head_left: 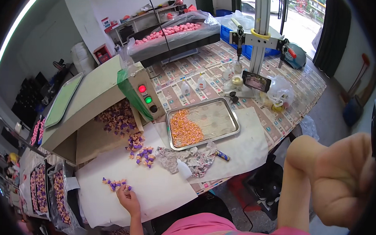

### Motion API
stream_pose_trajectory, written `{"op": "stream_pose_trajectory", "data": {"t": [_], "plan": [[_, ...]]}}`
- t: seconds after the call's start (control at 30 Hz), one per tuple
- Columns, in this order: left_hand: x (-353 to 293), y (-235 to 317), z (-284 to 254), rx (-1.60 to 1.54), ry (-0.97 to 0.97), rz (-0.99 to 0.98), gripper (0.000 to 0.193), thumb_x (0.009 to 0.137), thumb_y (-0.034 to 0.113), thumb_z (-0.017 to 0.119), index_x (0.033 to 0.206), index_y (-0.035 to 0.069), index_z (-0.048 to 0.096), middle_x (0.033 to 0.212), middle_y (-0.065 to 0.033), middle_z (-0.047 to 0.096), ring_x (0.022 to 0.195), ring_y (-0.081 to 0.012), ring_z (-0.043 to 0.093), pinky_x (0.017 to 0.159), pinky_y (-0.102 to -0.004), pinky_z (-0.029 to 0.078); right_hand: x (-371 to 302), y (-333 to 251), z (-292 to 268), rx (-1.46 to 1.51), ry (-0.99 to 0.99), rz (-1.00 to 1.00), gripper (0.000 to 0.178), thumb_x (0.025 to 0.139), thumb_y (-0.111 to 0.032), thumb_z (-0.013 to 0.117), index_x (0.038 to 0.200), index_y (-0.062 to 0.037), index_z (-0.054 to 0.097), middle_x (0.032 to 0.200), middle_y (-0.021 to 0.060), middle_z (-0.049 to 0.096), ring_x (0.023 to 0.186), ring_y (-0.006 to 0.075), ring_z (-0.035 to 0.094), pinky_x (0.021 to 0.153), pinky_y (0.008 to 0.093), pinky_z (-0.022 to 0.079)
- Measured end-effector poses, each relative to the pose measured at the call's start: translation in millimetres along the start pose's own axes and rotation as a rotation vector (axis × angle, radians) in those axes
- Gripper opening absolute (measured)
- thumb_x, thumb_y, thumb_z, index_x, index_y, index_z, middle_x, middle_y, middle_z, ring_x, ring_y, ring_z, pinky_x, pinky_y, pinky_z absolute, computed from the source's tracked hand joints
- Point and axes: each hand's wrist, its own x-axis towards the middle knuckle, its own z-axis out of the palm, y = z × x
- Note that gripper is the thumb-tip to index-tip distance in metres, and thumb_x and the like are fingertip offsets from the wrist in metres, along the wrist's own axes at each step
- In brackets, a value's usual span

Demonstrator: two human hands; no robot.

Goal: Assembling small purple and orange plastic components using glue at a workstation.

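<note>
On the white paper, my left hand rests at the near edge of a small group of purple-and-orange pieces. Its fingers are curled together at the nearest pieces; what lies between them is too small to make out. My right hand is raised close to the camera at the right, palm showing, its fingers cut off by the dark rim and a black object. More purple-and-orange pieces lie farther up the paper and spill from an open-fronted box. A metal tray holds tiny orange and pink bits.
Beside the tray lie a crumpled floral cloth, a white bottle and a dark tube. A metal post carries clamps, with a phone at its foot. Lined crates of pieces stand at left; pink items fill a trough behind.
</note>
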Motion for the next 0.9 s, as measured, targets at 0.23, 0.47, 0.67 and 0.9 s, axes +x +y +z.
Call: {"op": "stream_pose_trajectory", "data": {"t": [0.23, 0.47, 0.67, 0.9], "plan": [[-9.0, 16.1, -18.4, 0.092, 0.054, -0.107, 0.034, 0.08, -0.007, 0.05, 0.113, -0.001, 0.054, 0.106, -0.0032, 0.049, 0.072, -0.0067, 0.046, 0.059, -0.0194, 0.038, -72.2, 13.2, 25.6, -0.498, -0.299, 0.221, 0.01, 0.088, -0.006, 0.064, 0.092, -0.0123, 0.058, 0.089, 0.0037, 0.048, 0.073, 0.0157, 0.049, 0.053, 0.0271, 0.04], [-8.5, 13.7, 29.2, 0.142, -0.038, -0.043, 0.035, 0.083, -0.005, 0.05, 0.117, 0.0, 0.054, 0.11, -0.0035, 0.049, 0.073, -0.0066, 0.047, 0.058, -0.0188, 0.037, -247.3, 12.9, -33.7, -0.385, -0.558, 1.189, 0.03, 0.081, -0.001, 0.067, 0.111, -0.0028, 0.064, 0.095, 0.012, 0.064, 0.081, 0.0245, 0.062, 0.071, 0.0317, 0.052], [-23.0, 27.0, 48.3, 0.368, -0.11, 0.149, 0.037, 0.083, -0.003, 0.052, 0.12, -0.001, 0.052, 0.112, -0.0089, 0.047, 0.073, -0.0128, 0.048, 0.06, -0.0232, 0.04, -328.1, 2.2, -28.5, -0.385, -0.56, 1.293, 0.043, 0.084, -0.016, 0.069, 0.123, -0.0049, 0.057, 0.116, 0.0168, 0.055, 0.109, 0.0318, 0.053, 0.095, 0.0396, 0.043], [-22.2, 22.0, 57.1, 0.424, -0.196, 0.199, 0.034, 0.084, -0.003, 0.052, 0.117, -0.001, 0.055, 0.116, -0.0121, 0.046, 0.081, -0.0179, 0.05, 0.062, -0.025, 0.041, -337.8, 29.6, -5.2, -0.493, -0.618, 1.149, 0.05, 0.077, -0.02, 0.074, 0.12, -0.0034, 0.054, 0.111, 0.0152, 0.053, 0.103, 0.0339, 0.051, 0.091, 0.0424, 0.044]]}}
